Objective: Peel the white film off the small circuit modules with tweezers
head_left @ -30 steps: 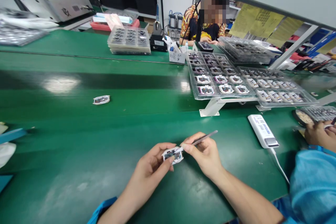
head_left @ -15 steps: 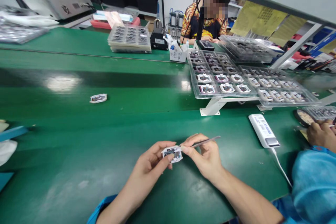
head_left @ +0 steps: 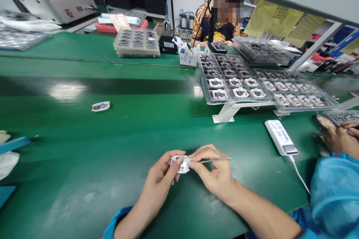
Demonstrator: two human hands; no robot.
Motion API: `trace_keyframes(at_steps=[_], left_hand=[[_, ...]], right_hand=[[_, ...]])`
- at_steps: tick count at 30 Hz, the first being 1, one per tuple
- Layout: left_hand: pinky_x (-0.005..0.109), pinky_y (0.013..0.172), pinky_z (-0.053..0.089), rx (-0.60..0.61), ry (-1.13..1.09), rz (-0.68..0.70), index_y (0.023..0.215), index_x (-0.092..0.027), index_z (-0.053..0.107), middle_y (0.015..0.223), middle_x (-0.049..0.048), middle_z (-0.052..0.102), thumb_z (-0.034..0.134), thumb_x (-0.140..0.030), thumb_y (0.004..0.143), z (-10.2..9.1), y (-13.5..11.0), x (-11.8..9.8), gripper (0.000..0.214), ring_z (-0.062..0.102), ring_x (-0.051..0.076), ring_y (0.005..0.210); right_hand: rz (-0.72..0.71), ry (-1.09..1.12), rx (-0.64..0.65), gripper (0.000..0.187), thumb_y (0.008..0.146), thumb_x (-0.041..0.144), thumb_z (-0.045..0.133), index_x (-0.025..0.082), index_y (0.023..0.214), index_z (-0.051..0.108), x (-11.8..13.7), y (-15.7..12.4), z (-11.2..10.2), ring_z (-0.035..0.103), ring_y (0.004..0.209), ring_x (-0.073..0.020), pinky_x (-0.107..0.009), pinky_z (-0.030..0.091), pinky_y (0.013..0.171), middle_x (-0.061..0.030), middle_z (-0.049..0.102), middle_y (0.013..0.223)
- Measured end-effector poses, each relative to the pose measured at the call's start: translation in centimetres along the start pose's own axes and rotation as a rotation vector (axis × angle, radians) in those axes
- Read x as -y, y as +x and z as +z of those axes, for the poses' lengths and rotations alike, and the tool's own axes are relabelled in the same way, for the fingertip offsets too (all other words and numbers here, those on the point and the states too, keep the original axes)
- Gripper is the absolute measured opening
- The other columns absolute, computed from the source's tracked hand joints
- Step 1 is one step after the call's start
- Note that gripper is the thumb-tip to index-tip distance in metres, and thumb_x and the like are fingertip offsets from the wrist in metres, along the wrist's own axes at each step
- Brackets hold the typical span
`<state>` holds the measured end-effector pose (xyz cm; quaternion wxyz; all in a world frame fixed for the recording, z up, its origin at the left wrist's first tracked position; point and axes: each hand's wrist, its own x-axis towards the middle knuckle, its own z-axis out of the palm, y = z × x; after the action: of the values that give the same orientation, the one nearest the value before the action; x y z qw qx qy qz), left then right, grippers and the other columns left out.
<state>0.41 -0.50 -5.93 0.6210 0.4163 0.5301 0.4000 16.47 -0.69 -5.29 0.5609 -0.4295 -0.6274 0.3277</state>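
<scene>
Over the green bench, my left hand (head_left: 161, 173) pinches a small white electronic housing (head_left: 183, 167) between thumb and fingers. Bright shiny patches show on the housing's face. My right hand (head_left: 214, 171) is closed, with its thumb and forefinger at the housing's right edge. Slim metal tweezers (head_left: 215, 160) lie in that hand, one thin end sticking out to the right. What the right fingertips press on is too small to make out. A similar white housing (head_left: 101, 106) rests alone on the bench to the left.
Clear trays (head_left: 238, 99) of white-framed parts sit on a raised white stand at the right. A white device (head_left: 281, 138) with a cable lies below them. A co-worker's hand (head_left: 340, 140) is at the far right; another person sits behind the bench. Stacked trays (head_left: 137, 43) stand at the back.
The housing has tilted in my left hand, so its face now looks shinier. My right hand has turned, and the tweezers now lie nearly level instead of slanting upward.
</scene>
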Motion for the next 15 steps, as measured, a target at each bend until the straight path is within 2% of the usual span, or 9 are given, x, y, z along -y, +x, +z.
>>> trace_keyframes(at_steps=[6, 15], left_hand=[[0.026, 0.058, 0.039, 0.045, -0.067, -0.066, 0.107, -0.016, 0.067, 0.069, -0.001, 0.062, 0.065, -0.051, 0.085, -0.47, -0.12, -0.27, 0.042, 0.05, 0.015, 0.063], [0.026, 0.055, 0.036, 0.07, -0.104, -0.097, 0.097, -0.016, 0.068, 0.066, -0.0017, 0.061, 0.068, -0.048, 0.082, -0.03, -0.62, -0.99, 0.035, 0.049, 0.015, 0.061]], right_hand=[[0.067, 0.065, -0.05, 0.006, 0.081, 0.022, 0.079, 0.025, 0.079, 0.074, -0.35, 0.43, -0.17, 0.07, 0.08, -0.0217, -0.037, 0.054, 0.076, -0.0039, 0.077, 0.081], [0.292, 0.167, 0.046, 0.012, 0.078, 0.032, 0.079, 0.023, 0.075, 0.072, -0.91, 0.55, -0.23, 0.067, 0.075, -0.0194, -0.034, 0.053, 0.073, -0.0022, 0.072, 0.076]])
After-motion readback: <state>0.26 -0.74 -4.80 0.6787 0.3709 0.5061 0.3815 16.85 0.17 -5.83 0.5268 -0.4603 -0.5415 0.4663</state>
